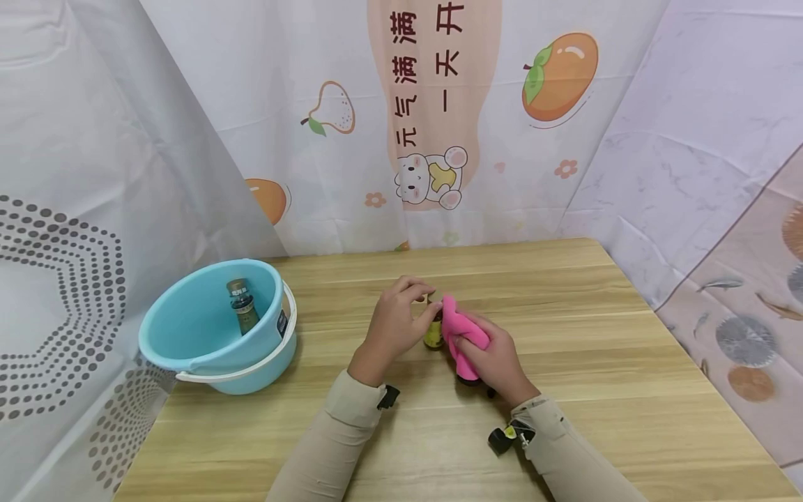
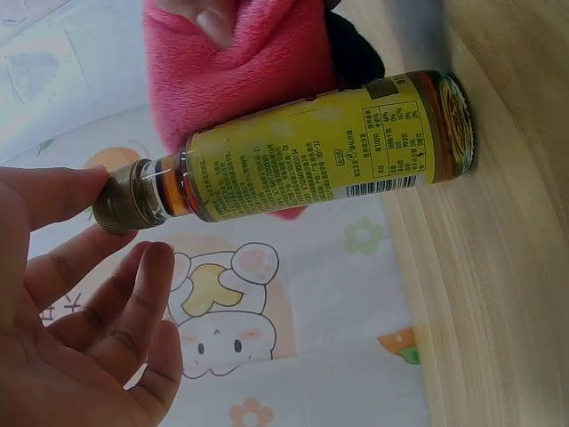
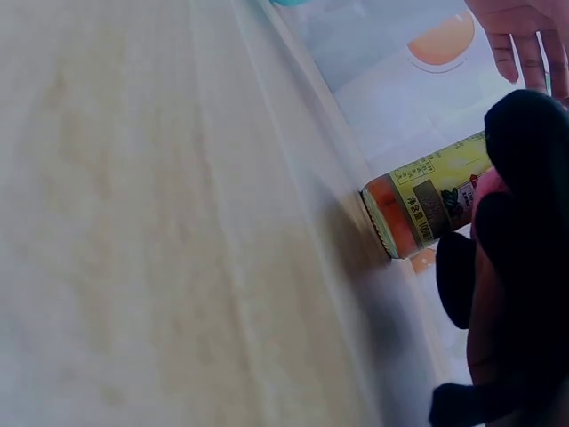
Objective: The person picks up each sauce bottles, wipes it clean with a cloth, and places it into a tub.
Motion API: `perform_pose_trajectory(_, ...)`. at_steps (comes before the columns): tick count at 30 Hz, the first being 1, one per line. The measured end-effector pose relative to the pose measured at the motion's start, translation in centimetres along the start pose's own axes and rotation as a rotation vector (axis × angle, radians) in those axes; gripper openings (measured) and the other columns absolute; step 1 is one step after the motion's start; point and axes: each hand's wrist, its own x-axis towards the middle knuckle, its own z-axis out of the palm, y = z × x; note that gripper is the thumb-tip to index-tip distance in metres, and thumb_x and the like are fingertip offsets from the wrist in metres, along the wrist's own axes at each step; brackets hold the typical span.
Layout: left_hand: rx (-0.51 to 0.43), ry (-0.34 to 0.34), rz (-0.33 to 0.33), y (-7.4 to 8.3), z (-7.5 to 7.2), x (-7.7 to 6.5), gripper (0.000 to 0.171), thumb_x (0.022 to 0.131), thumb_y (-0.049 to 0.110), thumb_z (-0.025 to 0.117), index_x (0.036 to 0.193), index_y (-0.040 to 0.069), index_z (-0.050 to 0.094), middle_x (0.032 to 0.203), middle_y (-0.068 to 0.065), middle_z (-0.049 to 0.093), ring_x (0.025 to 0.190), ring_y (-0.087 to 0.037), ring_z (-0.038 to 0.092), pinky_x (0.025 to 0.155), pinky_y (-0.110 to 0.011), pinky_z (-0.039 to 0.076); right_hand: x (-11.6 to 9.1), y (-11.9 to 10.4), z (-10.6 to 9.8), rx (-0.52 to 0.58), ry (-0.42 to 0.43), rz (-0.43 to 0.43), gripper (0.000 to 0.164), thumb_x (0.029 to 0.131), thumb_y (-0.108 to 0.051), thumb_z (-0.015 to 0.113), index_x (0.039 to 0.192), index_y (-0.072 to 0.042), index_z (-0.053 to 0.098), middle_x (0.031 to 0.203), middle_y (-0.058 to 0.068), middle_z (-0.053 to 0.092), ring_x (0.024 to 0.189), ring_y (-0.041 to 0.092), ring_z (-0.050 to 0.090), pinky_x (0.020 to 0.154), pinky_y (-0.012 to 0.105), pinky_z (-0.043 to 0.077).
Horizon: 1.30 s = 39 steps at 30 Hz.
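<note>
Pink fleece, soft and thick-piled, is pressed by the right hand (image 1: pixel 495 359) against the side of a small bottle (image 1: pixel 433 329) standing near the middle of the table (image 1: pixel 602 362); its fingers curl round the cloth (image 1: pixel 463 328). The left hand (image 1: pixel 395 326) pinches the bottle's ribbed brass-coloured cap (image 2: pixel 124 201) between thumb and fingertips, steadying it upright. By my reading this is the wiping step, label side under the cloth. The next move would seem to call for a firm hold at the cap while the cloth travels round the smooth yellow label (image 2: pixel 311 151), since so narrow a base (image 3: pixel 391 218) could tip or skid on the slick wood grain. At the table's left edge sits a round pale-blue plastic tub (image 1: pixel 188 328) with a white handle, another dark capped bottle (image 1: pixel 242 305) standing inside.
</note>
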Motion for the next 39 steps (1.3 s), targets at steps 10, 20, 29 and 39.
perform_pose_trajectory(10,-0.01,-0.005,-0.016,0.04,0.12,0.09,0.025,0.095,0.026,0.077,0.112,0.008,0.078,0.112,-0.003,0.07,0.094,-0.021,0.071,0.079,-0.033,0.058,0.1,-0.1,-0.1,-0.119,-0.063,0.171,0.046,0.09,-0.02,0.078,0.135,-0.024,0.07,0.117,0.006,0.075,0.084,0.018,0.066,0.073,0.031,0.057)
perform_pose_trajectory(20,0.082,0.069,-0.072,-0.05,0.36,0.04,0.039,0.087,0.042,0.083,0.114,0.014,0.075,0.111,-0.003,0.071,0.088,-0.016,0.071,0.076,-0.039,0.053,0.13,-0.18,-0.22,-0.15,-0.081,0.211,0.045,0.09,-0.022,0.078,0.135,-0.025,0.07,0.112,0.008,0.075,0.081,0.019,0.065,0.07,0.032,0.056)
perform_pose_trajectory(29,0.062,0.133,-0.046,-0.35,0.55,-0.05,0.025,0.085,0.035,0.087,0.098,0.015,0.077,0.103,0.002,0.071,0.085,-0.016,0.07,0.07,-0.038,0.048,0.26,0.43,0.12,-0.147,-0.075,0.215,0.046,0.089,-0.023,0.078,0.134,-0.028,0.07,0.108,0.006,0.075,0.078,0.018,0.065,0.067,0.031,0.056)
perform_pose_trajectory(39,0.015,0.121,-0.042,-0.45,0.57,-0.13,0.023,0.087,0.031,0.085,0.099,0.013,0.078,0.104,0.001,0.072,0.087,-0.015,0.07,0.078,-0.042,0.052,0.03,0.1,0.09,-0.067,-0.014,0.119,0.047,0.088,-0.021,0.082,0.133,-0.027,0.071,0.124,0.002,0.074,0.094,0.019,0.069,0.077,0.032,0.059)
